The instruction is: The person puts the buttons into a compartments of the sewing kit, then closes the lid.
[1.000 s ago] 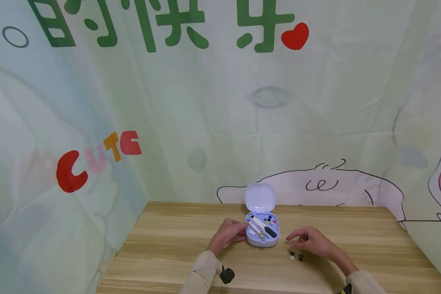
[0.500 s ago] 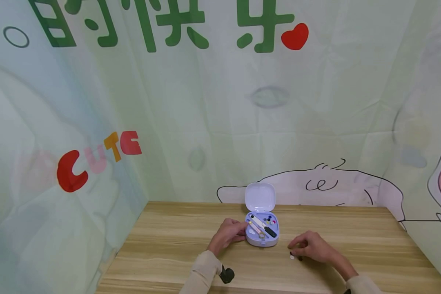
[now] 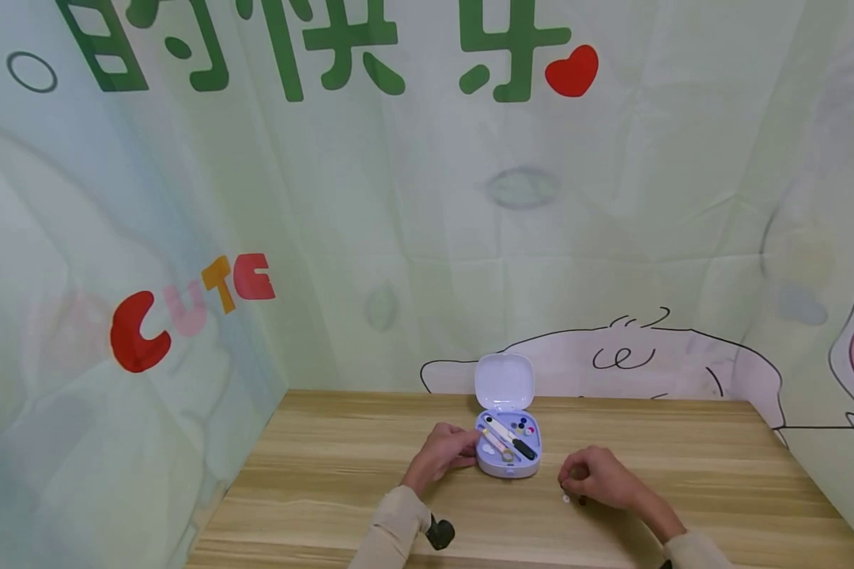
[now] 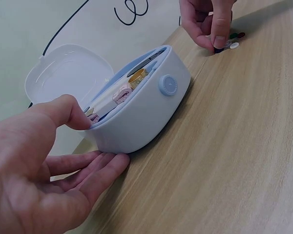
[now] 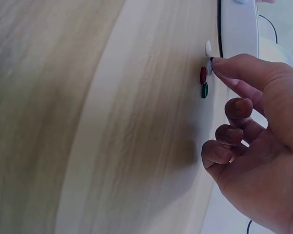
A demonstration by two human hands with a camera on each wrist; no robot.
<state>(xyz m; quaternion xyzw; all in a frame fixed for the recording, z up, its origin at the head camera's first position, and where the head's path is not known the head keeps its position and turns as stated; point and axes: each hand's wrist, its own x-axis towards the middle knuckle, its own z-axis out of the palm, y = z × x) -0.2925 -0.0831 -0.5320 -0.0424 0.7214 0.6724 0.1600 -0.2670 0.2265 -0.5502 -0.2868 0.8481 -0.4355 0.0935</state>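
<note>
A small pale-blue sewing box (image 3: 508, 472) stands on the table with its white lid (image 3: 504, 381) raised. My left hand (image 3: 443, 452) holds its left side; in the left wrist view the thumb bends over the rim and the fingers touch the wall low down. Right of the box, my right hand (image 3: 599, 474) pinches a dark button (image 4: 218, 50) at table level between thumb and index finger. Beside those fingertips lie a white button (image 5: 208, 48), a red button (image 5: 203, 75) and a green button (image 5: 205, 90). A pale button (image 5: 210, 67) is partly hidden by the thumb.
Inside the box are a black-handled tool (image 3: 523, 449), a gold ring-shaped piece (image 4: 137, 78) and several coloured buttons (image 3: 523, 427). The wooden table (image 3: 356, 427) ends at a printed cloth wall (image 3: 370, 316) behind the box.
My right hand has come down onto the loose buttons, and its thumb and index finger have closed on a dark one. The left hand and box have stayed still.
</note>
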